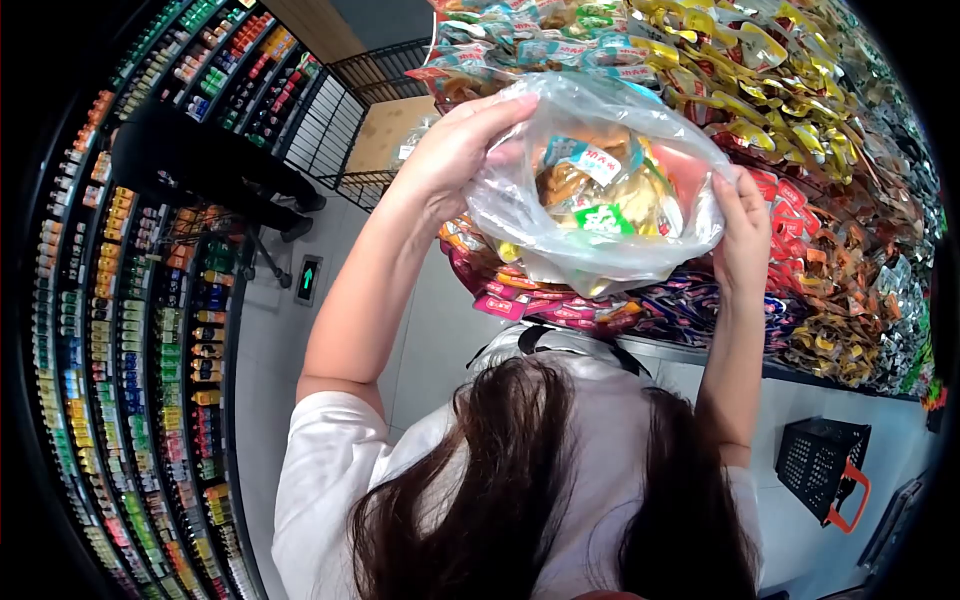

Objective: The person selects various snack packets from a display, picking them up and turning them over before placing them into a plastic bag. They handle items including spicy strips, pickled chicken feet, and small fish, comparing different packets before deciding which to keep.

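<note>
A clear plastic bag is held with its mouth spread wide, above a display of packaged snacks. Inside it lie several snack packets, among them one with a blue and white label and one with a green label. My left hand grips the bag's rim at its left side, fingers closed on the plastic and partly hidden behind it. At the right side of the opening, my right hand pinches the rim.
Snack packets fill the display ahead and to the right. Shelves of bottles line the left, where a person in dark clothes stands. A wire cart is at upper left. A black basket with an orange handle rests on the floor.
</note>
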{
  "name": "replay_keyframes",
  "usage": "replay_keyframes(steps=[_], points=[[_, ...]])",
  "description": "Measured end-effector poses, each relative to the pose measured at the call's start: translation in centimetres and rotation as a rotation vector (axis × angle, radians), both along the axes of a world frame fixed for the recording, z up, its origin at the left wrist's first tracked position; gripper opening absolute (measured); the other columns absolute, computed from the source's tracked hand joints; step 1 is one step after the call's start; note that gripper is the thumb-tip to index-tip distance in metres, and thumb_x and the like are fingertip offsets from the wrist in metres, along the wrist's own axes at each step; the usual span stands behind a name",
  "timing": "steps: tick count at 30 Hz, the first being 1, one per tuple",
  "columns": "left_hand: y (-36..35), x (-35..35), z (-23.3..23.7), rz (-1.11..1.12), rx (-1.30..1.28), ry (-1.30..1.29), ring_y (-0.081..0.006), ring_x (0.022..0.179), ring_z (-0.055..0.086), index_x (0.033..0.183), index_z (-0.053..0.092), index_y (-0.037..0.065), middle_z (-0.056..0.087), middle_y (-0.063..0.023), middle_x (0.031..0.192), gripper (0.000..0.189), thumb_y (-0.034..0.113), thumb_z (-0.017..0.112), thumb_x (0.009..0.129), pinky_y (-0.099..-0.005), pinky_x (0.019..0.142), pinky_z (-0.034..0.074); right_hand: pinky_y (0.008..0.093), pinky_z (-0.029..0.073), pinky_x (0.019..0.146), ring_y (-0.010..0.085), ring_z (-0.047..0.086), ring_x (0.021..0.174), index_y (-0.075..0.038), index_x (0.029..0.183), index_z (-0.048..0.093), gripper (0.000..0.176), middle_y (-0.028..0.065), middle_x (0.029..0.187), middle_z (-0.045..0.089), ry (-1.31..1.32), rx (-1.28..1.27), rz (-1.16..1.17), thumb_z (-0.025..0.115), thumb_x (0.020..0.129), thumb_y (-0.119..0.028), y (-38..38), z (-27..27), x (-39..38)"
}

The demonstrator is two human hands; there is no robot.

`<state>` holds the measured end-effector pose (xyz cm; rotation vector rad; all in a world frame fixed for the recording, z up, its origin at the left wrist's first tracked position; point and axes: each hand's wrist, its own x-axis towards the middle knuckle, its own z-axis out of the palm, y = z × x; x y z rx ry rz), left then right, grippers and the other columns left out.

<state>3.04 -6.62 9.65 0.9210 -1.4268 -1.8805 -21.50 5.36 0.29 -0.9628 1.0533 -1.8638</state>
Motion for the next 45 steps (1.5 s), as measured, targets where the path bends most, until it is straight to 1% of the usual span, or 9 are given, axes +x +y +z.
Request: replay_keyframes(steps=[6,8,12,14,22,30,35,39,45], points=[[0.7,-3.5,3.5,-0.304,0.048,0.317,-0.0018,0.040,0.035,0.081,0.053,0.010,0.036,0.0085,0.049,0.019,0.027,0.054,0.089,-0.0194,0.037,0.028,0.0232,0.047,0.074,0.0086,0.059,0.082,0.000,0.102,0.055,0.016,0.0051,0.095,0.062,-0.111,-0.169,-0.022,0.051,0.090,-0.009,2.1,3.5,-4.6],[2.0,-5.9,5.2,-0.181,-0.037,0.329,-0.0142,0.091,0.060,0.118,0.051,-0.001,0.060,-0.0092,0.106,0.039,0.022,0.056,0.088,-0.0269,0.080,0.049,0.0242,0.048,0.076,0.0108,0.059,0.083,0.001,0.104,0.055,0.018,0.0068,0.096,0.061,-0.072,-0.219,-0.099,0.051,0.090,-0.009,3.4,5.7,-5.7],[3.2,-11.3,6.4,-0.440,0.023,0.277,-0.0164,0.096,0.057,0.119,0.051,0.000,0.056,-0.0104,0.113,0.041,0.023,0.059,0.086,-0.0277,0.079,0.047,0.0289,0.050,0.079,0.0165,0.060,0.089,0.002,0.107,0.054,0.020,0.0100,0.100,0.061,-0.077,-0.245,-0.240,0.050,0.089,-0.007,6.4,7.1,-10.8],[3.6,-14.7,4.3,-0.418,-0.117,0.311,-0.0022,0.043,0.038,0.079,0.053,0.009,0.042,0.0066,0.052,0.018,0.024,0.052,0.090,-0.0198,0.039,0.031,0.0307,0.051,0.080,0.0177,0.060,0.090,0.001,0.107,0.054,0.020,0.0105,0.101,0.060,-0.059,-0.215,-0.328,0.050,0.089,-0.007,7.9,7.0,-12.9],[4.5,-20.6,-3.0,-0.593,0.105,0.192,-0.0062,0.063,0.048,0.079,0.055,0.009,0.052,0.0030,0.070,0.015,0.020,0.054,0.088,-0.0228,0.057,0.040,0.0284,0.047,0.078,0.0156,0.057,0.093,-0.001,0.109,0.050,0.020,0.0091,0.103,0.057,0.039,0.001,-0.668,0.047,0.092,-0.011,12.0,-1.8,-17.4],[4.4,-14.8,-2.9,-0.568,-0.073,0.110,-0.0137,0.092,0.056,0.125,0.044,0.001,0.056,-0.0084,0.106,0.046,0.014,0.060,0.084,-0.0292,0.082,0.046,0.0292,0.044,0.087,0.0174,0.055,0.098,0.002,0.117,0.046,0.028,0.0101,0.110,0.055,0.178,0.014,-0.818,0.048,0.092,-0.009,13.8,-3.1,-12.9],[5.9,-10.2,-0.9,-0.381,-0.400,0.171,-0.0168,0.098,0.055,0.125,0.044,0.000,0.054,-0.0134,0.114,0.044,0.011,0.056,0.085,-0.0301,0.087,0.045,0.0347,0.040,0.090,0.0239,0.052,0.098,0.004,0.113,0.044,0.027,0.0168,0.110,0.051,0.883,-0.190,-1.148,0.047,0.088,-0.007,16.5,-1.9,-8.0],[5.5,-5.8,2.5,-0.352,-0.921,0.276,-0.0277,0.104,0.051,0.118,0.050,0.001,0.049,-0.0189,0.117,0.044,0.029,0.056,0.084,-0.0387,0.083,0.048,0.0381,0.045,0.059,0.0256,0.055,0.060,-0.001,0.091,0.054,0.017,0.0141,0.075,0.060,0.850,-0.356,-0.474,0.056,0.078,-0.011,14.5,-2.0,-1.3],[9.6,-0.6,7.8,-0.307,-0.969,0.421,-0.0187,0.097,0.043,0.107,0.057,0.023,0.051,0.0008,0.109,0.033,0.042,0.060,0.080,-0.0370,0.090,0.035,0.0450,0.031,0.100,0.0302,0.039,0.122,-0.007,0.119,0.051,0.051,0.0141,0.131,0.041,1.305,0.123,0.128,0.067,0.072,-0.016,7.4,-5.1,3.0]])
